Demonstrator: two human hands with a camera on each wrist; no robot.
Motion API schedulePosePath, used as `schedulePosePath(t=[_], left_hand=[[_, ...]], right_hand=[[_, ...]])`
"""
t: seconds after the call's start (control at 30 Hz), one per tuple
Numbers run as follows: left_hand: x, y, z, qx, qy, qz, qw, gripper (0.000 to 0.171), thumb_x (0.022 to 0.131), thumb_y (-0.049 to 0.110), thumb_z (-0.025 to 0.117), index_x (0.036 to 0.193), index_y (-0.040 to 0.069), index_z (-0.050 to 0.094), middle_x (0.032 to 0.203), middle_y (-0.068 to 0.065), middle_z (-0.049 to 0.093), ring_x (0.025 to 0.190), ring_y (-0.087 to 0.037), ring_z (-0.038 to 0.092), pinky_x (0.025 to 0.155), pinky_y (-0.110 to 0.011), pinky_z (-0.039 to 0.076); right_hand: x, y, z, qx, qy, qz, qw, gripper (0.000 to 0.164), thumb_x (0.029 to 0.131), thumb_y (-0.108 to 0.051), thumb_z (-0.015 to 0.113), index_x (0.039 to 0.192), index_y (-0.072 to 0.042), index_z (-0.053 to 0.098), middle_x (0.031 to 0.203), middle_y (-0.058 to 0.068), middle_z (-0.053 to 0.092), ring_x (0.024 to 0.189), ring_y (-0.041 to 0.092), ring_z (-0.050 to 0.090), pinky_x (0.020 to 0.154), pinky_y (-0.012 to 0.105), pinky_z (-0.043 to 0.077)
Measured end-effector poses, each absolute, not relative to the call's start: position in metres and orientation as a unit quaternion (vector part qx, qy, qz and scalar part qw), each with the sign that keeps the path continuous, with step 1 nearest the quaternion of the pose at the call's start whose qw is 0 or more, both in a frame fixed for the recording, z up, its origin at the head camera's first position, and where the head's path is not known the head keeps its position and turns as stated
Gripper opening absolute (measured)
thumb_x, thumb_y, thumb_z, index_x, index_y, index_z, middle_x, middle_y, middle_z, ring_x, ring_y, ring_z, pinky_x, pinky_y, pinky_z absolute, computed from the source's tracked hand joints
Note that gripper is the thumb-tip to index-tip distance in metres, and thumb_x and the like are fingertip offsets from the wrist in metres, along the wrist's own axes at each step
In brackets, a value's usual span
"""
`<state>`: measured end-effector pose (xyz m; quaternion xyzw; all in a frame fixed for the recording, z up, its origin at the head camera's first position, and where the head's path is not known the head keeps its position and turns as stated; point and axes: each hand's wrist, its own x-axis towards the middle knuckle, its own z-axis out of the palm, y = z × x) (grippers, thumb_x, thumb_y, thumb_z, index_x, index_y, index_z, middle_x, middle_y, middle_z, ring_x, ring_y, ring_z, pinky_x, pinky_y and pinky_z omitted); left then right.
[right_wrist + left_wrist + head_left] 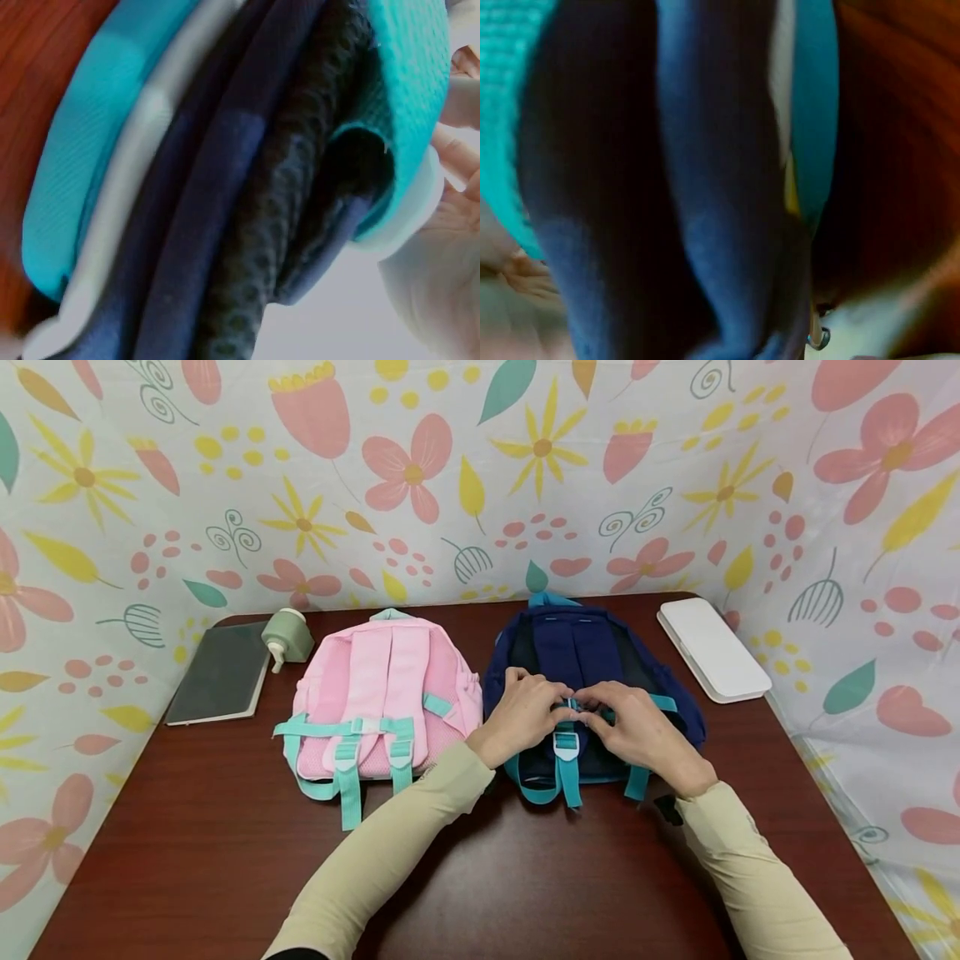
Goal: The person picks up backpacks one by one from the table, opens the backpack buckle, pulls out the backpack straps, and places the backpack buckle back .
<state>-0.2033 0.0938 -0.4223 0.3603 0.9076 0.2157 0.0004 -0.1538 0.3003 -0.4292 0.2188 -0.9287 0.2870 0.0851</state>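
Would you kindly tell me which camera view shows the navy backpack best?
The head view: it shows most of the navy backpack from above. The left wrist view gives only blurred navy fabric and teal strap; the right wrist view, somewhat sharper, only navy fabric, black mesh and teal strap.

A navy-blue fabric backpack has a black, dimple-textured mesh panel, bright teal webbing straps and a white plastic buckle. A pale pink fabric backpack carries mint-green webbing straps. A rectangular book is charcoal with pale page edges; a squat, angular bottle is sage green; a rounded rectangular case is plain white. The wooden table is glossy reddish brown. Long fabric sleeves are solid cream. A white cloth backdrop bears pink and yellow flowers, yellow and teal leaves, and teal swirls.
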Motion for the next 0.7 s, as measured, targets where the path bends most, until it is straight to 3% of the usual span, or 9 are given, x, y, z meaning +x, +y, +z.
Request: schedulePosePath(t=[0.2, 0.4, 0.7], left_hand=[[-0.2016, 0.0949, -0.4226, 0.383, 0.908, 0.166, -0.037, 0.031, 0.104, 0.038, 0.073, 0.125, 0.017, 0.082, 0.114, 0.003, 0.085, 0.111, -0.016, 0.075, 0.112, -0.046, 0.039], [-0.202, 0.0937, -0.4248, 0.402, 0.903, 0.138, -0.066, 0.025, 0.103, 0.04, 0.073, 0.113, 0.019, 0.083, 0.103, 0.005, 0.084, 0.1, -0.014, 0.073, 0.106, -0.043, 0.041], [-0.2023, 0.0913, -0.4307, 0.404, 0.9, 0.157, -0.043, 0.027, 0.108, 0.033, 0.07, 0.128, 0.016, 0.078, 0.119, 0.002, 0.082, 0.111, -0.017, 0.076, 0.102, -0.039, 0.049]], right_hand=[[-0.1575, 0.3007, -0.4291, 0.249, -0.923, 0.271, 0.112, 0.02, 0.095, 0.002, 0.079, 0.114, 0.001, 0.077, 0.108, 0.013, 0.075, 0.095, 0.027, 0.069, 0.08, 0.045, 0.06], [-0.1598, 0.2961, -0.4263, 0.235, -0.93, 0.262, 0.106, 0.017, 0.089, 0.002, 0.078, 0.106, -0.001, 0.077, 0.094, 0.007, 0.071, 0.082, 0.019, 0.062, 0.072, 0.033, 0.053], [-0.1631, 0.2932, -0.4306, 0.214, -0.928, 0.275, 0.133, 0.016, 0.082, 0.002, 0.075, 0.096, -0.005, 0.075, 0.084, 0.005, 0.07, 0.072, 0.013, 0.059, 0.067, 0.028, 0.051]])
